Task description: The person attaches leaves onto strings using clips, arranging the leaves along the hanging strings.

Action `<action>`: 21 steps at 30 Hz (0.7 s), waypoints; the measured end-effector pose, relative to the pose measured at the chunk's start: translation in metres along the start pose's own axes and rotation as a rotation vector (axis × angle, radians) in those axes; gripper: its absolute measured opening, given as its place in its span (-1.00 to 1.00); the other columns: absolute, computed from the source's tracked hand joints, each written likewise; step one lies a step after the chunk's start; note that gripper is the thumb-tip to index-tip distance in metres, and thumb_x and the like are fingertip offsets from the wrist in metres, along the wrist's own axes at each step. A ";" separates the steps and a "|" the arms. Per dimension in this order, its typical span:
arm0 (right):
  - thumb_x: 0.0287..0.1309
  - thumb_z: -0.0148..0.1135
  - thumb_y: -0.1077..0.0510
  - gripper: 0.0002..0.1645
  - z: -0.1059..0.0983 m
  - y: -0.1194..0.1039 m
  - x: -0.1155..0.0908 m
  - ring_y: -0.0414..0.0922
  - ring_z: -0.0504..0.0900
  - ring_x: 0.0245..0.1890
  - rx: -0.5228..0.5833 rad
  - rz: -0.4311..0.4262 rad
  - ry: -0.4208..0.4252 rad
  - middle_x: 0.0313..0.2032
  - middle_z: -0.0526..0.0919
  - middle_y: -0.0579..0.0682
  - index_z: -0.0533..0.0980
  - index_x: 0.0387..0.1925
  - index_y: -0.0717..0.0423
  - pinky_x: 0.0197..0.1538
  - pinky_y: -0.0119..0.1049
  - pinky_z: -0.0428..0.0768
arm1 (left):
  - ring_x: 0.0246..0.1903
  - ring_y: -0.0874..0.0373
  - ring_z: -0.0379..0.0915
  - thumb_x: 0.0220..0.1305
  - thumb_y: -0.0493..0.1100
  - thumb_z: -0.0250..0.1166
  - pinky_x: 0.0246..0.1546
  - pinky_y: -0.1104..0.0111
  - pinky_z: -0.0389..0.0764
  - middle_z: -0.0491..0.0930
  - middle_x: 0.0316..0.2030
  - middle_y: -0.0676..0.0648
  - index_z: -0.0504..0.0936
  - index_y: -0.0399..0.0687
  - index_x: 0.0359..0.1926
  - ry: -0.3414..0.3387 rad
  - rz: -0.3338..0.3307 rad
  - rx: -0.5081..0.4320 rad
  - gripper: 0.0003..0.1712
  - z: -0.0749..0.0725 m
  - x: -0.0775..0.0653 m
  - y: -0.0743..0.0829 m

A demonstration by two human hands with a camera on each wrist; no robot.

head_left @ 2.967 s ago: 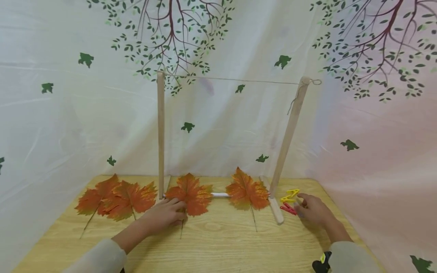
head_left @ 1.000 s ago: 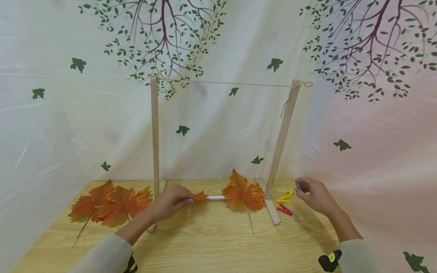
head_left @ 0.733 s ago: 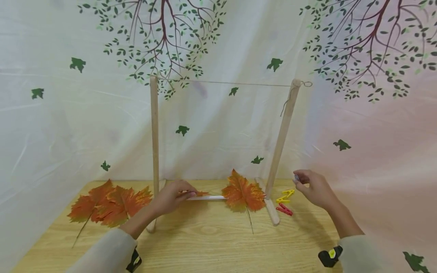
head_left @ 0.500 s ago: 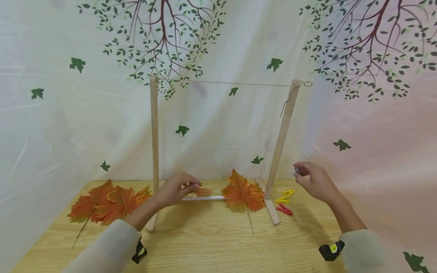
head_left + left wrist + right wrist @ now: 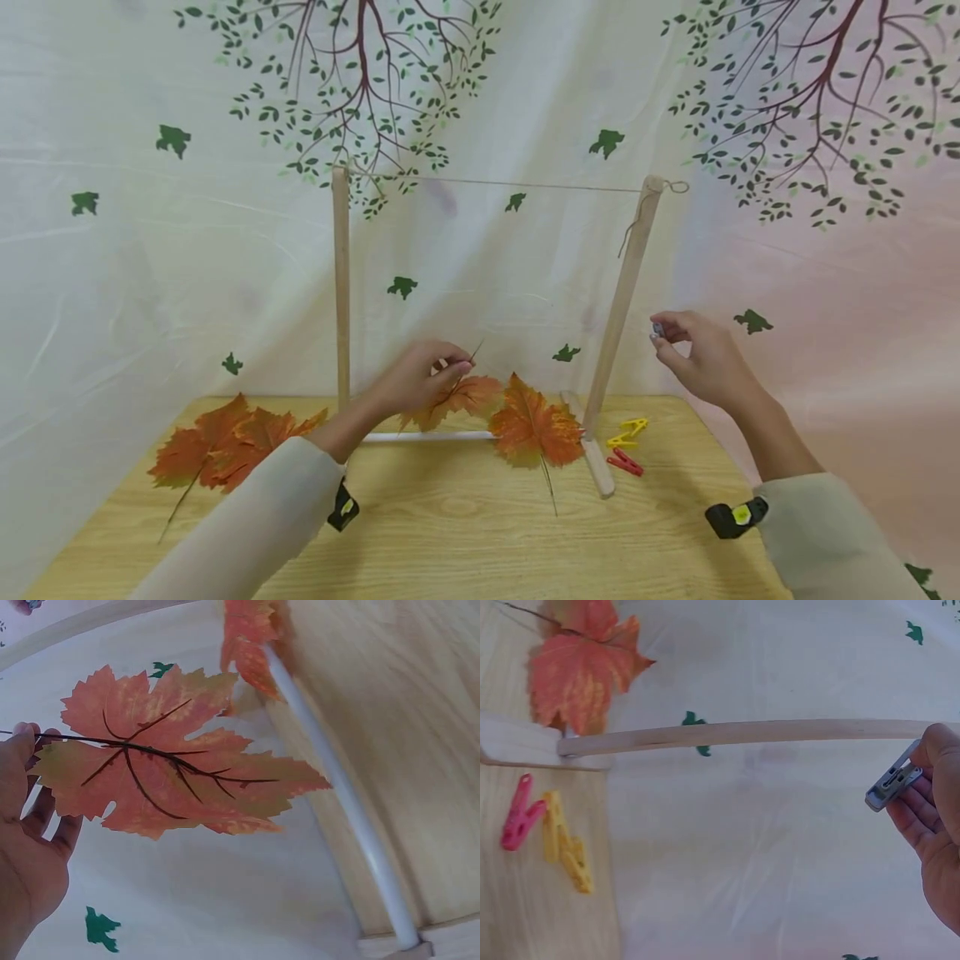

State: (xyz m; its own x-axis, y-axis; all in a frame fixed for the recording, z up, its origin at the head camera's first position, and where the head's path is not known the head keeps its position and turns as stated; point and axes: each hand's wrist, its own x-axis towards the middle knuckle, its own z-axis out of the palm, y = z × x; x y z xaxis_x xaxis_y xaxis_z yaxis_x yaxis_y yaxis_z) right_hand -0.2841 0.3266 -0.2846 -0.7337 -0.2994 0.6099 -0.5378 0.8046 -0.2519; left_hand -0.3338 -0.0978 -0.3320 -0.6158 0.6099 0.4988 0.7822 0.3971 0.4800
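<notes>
My left hand (image 5: 427, 377) pinches the stem of an orange artificial maple leaf (image 5: 150, 754), lifted above the white rod (image 5: 427, 437) of the wooden frame. The stem points up past the fingertips and the blade hangs below them in the head view. My right hand (image 5: 701, 354) holds a grey clothespin (image 5: 894, 780) between thumb and fingers, in the air to the right of the frame's right post (image 5: 624, 300). A thin string (image 5: 495, 182) runs between the tops of the two posts. Another maple leaf (image 5: 534, 425) lies against the rod near the right post.
Overlapping maple leaves (image 5: 225, 442) lie on the left of the wooden table (image 5: 465, 533). To the right of the frame's foot are yellow clothespins (image 5: 628, 432) and a red clothespin (image 5: 626, 462). The left post (image 5: 341, 292) stands beside my left forearm. A printed curtain hangs behind.
My left hand has picked up the maple leaf from the rod and raised it to the right, turning its stem upward. My right hand has lifted the grey clothespin off the table.
</notes>
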 end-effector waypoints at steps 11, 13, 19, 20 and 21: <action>0.38 0.23 0.28 -0.65 -0.034 -0.020 0.034 0.10 0.68 -0.11 -0.026 -0.028 0.081 -0.10 0.66 0.17 0.54 0.14 0.32 -0.02 -0.65 0.37 | -0.19 0.17 0.60 0.55 -0.14 0.18 -0.09 0.27 0.65 0.73 -0.18 0.00 0.73 -0.16 -0.03 0.011 -0.001 -0.031 -0.76 -0.004 0.049 0.022; 0.37 0.24 0.29 -0.65 -0.039 -0.023 0.040 0.11 0.68 -0.12 -0.031 -0.046 0.107 -0.10 0.66 0.18 0.55 0.14 0.32 -0.03 -0.72 0.32 | -0.18 0.18 0.60 0.56 -0.13 0.17 -0.08 0.29 0.64 0.72 -0.18 -0.01 0.72 -0.16 -0.03 0.013 -0.013 -0.036 -0.75 -0.004 0.056 0.026; 0.37 0.21 0.30 -0.66 -0.056 -0.036 0.060 0.11 0.67 -0.13 -0.044 -0.088 0.160 -0.11 0.66 0.19 0.55 0.12 0.34 -0.02 -0.72 0.33 | -0.15 0.14 0.61 0.57 -0.12 0.15 -0.05 0.28 0.64 0.72 -0.13 -0.08 0.72 -0.16 0.00 0.027 -0.021 -0.054 -0.73 -0.006 0.072 0.036; 0.38 0.20 0.30 -0.67 -0.060 -0.039 0.063 0.10 0.67 -0.13 -0.046 -0.088 0.164 -0.11 0.66 0.18 0.55 0.12 0.34 -0.03 -0.72 0.32 | -0.15 0.14 0.62 0.57 -0.12 0.15 -0.05 0.28 0.64 0.73 -0.12 -0.09 0.72 -0.16 0.01 0.029 -0.020 -0.051 -0.73 -0.006 0.074 0.037; 0.39 0.19 0.29 -0.66 -0.063 -0.041 0.067 0.09 0.66 -0.11 -0.046 -0.084 0.169 -0.11 0.65 0.18 0.55 0.13 0.34 -0.03 -0.73 0.32 | -0.14 0.14 0.62 0.57 -0.11 0.15 -0.05 0.29 0.64 0.72 -0.12 -0.07 0.72 -0.15 0.02 0.029 -0.020 -0.045 -0.72 -0.006 0.077 0.038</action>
State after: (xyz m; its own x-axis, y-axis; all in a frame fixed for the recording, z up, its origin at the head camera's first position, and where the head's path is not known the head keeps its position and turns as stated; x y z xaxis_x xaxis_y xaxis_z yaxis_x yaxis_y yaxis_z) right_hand -0.2844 0.3059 -0.1859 -0.6051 -0.2792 0.7456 -0.5716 0.8042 -0.1629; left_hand -0.3517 -0.0402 -0.2706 -0.6345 0.5816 0.5090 0.7648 0.3779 0.5218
